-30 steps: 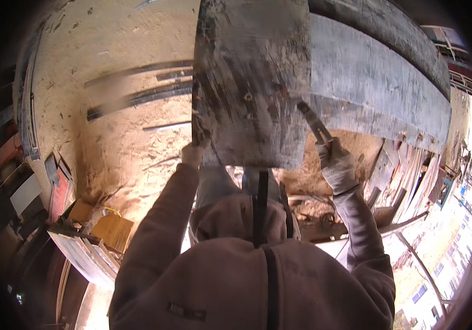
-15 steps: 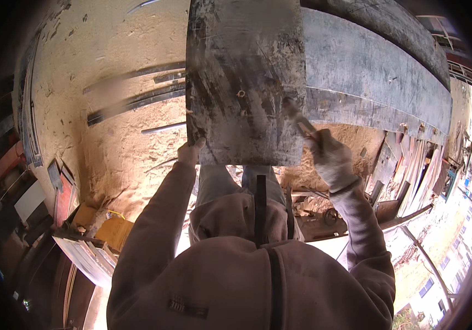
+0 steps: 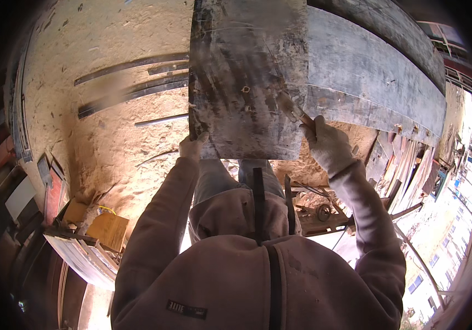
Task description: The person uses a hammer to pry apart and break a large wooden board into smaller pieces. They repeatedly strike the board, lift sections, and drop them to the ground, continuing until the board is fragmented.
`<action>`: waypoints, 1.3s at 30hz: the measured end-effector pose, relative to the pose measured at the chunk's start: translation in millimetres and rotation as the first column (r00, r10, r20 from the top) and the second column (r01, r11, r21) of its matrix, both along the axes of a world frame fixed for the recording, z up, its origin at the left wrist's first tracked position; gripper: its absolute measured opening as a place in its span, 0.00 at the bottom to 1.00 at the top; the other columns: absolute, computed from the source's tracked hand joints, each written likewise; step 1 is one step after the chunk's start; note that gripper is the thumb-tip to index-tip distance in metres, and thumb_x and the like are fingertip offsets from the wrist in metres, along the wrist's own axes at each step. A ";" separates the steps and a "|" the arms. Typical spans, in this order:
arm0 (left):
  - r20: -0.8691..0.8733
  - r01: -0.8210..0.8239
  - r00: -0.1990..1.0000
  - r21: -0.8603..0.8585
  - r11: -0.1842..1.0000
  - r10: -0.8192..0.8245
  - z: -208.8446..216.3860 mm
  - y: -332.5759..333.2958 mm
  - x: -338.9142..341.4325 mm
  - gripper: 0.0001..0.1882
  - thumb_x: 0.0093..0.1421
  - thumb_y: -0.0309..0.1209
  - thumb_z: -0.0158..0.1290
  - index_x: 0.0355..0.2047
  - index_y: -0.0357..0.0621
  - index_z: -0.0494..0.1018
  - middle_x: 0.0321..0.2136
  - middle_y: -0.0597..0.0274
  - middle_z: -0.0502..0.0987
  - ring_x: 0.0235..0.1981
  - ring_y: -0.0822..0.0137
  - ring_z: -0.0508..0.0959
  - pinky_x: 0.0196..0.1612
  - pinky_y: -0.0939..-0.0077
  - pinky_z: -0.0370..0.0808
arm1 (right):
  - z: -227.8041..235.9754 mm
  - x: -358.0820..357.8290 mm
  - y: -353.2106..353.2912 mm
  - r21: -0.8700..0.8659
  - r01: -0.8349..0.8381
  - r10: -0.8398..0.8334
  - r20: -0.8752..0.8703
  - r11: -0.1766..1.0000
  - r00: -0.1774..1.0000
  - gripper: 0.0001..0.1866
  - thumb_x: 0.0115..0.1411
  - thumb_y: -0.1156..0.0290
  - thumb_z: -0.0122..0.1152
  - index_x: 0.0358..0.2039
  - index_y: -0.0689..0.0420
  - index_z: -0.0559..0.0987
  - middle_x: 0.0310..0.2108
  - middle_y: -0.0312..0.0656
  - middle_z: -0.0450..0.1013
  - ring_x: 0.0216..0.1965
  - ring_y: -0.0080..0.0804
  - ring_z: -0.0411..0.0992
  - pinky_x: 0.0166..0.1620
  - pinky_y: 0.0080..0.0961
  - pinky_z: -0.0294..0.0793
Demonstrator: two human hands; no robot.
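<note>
The right hand [image 3: 328,144], in a light work glove, was closed around the handle of a scraper [image 3: 292,109]. The tool's long axis ran diagonally, and its blade pointed up and to the left, lying on the lower right part of a dirty grey metal panel [image 3: 247,77]. The left hand [image 3: 193,147] gripped the panel's lower left corner, fingers curled on its edge. Compared with half a second before, the scraper sat slightly lower on the panel; the left hand stayed in the same place. Behind lay sandy ground [image 3: 109,143] with dark bars [image 3: 131,88].
</note>
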State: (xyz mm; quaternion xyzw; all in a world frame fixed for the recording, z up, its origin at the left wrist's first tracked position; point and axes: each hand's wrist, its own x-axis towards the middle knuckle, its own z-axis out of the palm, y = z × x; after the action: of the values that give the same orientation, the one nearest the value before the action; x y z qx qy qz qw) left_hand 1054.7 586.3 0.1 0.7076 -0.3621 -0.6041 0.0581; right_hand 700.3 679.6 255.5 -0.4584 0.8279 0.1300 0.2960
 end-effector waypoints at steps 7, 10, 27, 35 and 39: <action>0.202 0.228 0.952 0.027 0.973 -0.229 -5.5 -3.7 -4.3 0.25 0.56 0.43 0.71 0.46 0.35 0.82 0.39 0.59 0.85 0.38 0.67 0.79 0.45 0.67 0.75 | -23.6 -64.7 56.4 0.156 -0.287 0.314 -0.191 0.945 0.930 0.20 0.75 0.53 0.45 0.40 0.58 0.74 0.20 0.45 0.77 0.22 0.43 0.78 0.28 0.43 0.78; 0.038 0.151 0.988 -0.011 0.988 -0.150 13.2 -5.2 0.5 0.26 0.56 0.48 0.69 0.44 0.37 0.83 0.34 0.56 0.85 0.33 0.62 0.80 0.41 0.63 0.75 | -14.0 -34.6 26.9 0.051 -0.200 0.206 -0.177 0.978 0.962 0.16 0.75 0.54 0.45 0.46 0.51 0.74 0.18 0.47 0.74 0.22 0.51 0.77 0.24 0.48 0.76; 0.055 0.159 0.985 0.030 0.987 -0.161 27.1 -7.2 -11.3 0.27 0.57 0.47 0.69 0.46 0.35 0.82 0.40 0.58 0.85 0.38 0.64 0.80 0.45 0.67 0.75 | -51.3 -28.1 58.5 -0.430 -0.198 0.183 -0.076 0.881 0.980 0.19 0.74 0.49 0.49 0.35 0.53 0.71 0.19 0.40 0.74 0.17 0.39 0.74 0.20 0.39 0.74; 0.126 0.189 0.975 -0.029 0.981 -0.184 31.7 -8.9 -12.2 0.26 0.55 0.48 0.69 0.44 0.37 0.83 0.37 0.53 0.86 0.38 0.60 0.83 0.44 0.63 0.76 | -39.6 -62.5 102.5 -0.177 -0.051 0.017 -0.189 0.983 0.982 0.20 0.72 0.47 0.52 0.41 0.52 0.77 0.26 0.41 0.78 0.27 0.43 0.79 0.33 0.40 0.79; 0.092 0.164 0.981 0.058 0.985 -0.169 22.0 -8.6 -7.9 0.29 0.55 0.49 0.69 0.46 0.35 0.82 0.39 0.51 0.85 0.42 0.59 0.83 0.47 0.63 0.76 | -37.5 12.3 89.5 -0.428 0.057 -0.024 0.082 0.902 0.996 0.16 0.68 0.52 0.59 0.40 0.52 0.76 0.31 0.42 0.77 0.30 0.41 0.78 0.34 0.40 0.78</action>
State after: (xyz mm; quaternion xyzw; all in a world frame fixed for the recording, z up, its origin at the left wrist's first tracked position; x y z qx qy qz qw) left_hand 1046.9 577.7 22.1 0.7042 -0.4072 -0.5810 -0.0281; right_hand 712.6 769.0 217.9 -0.4994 0.8340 -0.0790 0.2209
